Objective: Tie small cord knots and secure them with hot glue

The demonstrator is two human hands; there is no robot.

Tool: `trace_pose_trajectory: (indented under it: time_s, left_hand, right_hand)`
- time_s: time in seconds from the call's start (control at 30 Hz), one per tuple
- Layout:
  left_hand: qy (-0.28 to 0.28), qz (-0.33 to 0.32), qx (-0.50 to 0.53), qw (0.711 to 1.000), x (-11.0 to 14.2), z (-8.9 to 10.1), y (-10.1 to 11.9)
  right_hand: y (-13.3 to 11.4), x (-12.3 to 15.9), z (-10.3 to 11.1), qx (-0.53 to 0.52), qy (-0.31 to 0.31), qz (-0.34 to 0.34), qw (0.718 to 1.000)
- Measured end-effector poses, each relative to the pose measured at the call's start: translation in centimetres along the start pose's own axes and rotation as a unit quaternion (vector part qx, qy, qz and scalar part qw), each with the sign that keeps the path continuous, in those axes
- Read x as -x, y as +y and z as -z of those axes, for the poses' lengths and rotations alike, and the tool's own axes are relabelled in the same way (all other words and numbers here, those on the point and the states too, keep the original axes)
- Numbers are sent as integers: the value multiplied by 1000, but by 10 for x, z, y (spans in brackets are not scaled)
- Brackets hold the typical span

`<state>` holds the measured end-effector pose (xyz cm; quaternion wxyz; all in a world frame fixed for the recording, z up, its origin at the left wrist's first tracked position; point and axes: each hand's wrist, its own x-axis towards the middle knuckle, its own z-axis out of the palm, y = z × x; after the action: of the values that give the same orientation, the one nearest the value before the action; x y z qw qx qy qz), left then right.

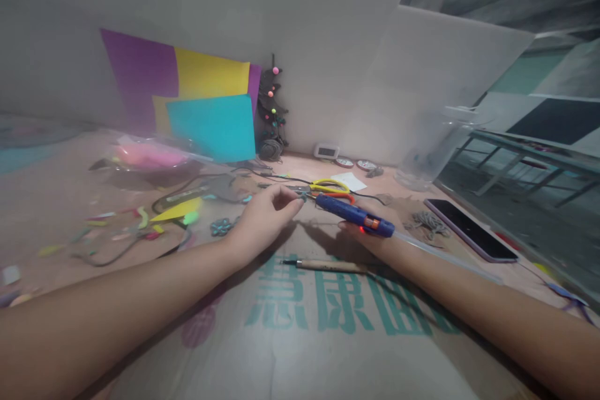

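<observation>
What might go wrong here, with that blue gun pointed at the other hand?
The tip of the blue glue gun in the right hand is very near the left hand's fingertips; if hot, it might burn them.

The wooden-handled tool lies loose just below the hands; a wrist could knock it, or catch its tip if sharp.

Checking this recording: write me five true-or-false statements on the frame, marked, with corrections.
1. The right hand holds the glue gun. True.
2. The glue gun is yellow. False: the glue gun is blue.
3. A wooden-handled tool lies on the table. True.
4. The phone lies left of the left hand. False: the phone lies to the right of both hands.
5. The blue sheet partly covers the yellow sheet. True.
</observation>
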<state>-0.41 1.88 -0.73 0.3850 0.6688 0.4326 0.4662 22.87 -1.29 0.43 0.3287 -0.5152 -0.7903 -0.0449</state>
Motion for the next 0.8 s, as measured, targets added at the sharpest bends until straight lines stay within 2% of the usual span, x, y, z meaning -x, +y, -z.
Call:
trace_pose_trajectory:
  time_s: [0.1,0.2,0.37,0.57,0.7,0.8]
  left_hand:
    - [-2,0,-3,1000,1,0,1]
    - [1,-1,-10,1000,2,1,4]
    - [-7,7,-22,1000,2,1,6]
    - [-28,0,-32,999,1,-2,2]
    - [-33,11,-57,998,2,-2,3]
    - [-37,15,-70,997,3,-2,5]
  right_hand:
    - [-2,-1,-2,-31,25,-26,999]
    - [-7,-3,4,-52,38,-57,996]
    - [-10,-15,33,-130,61,-108,984]
    - [8,-40,68,-289,136,-139,937]
    - [36,-54,72,-335,99,-174,921]
    - [66,-67,62,-234,30,-222,946]
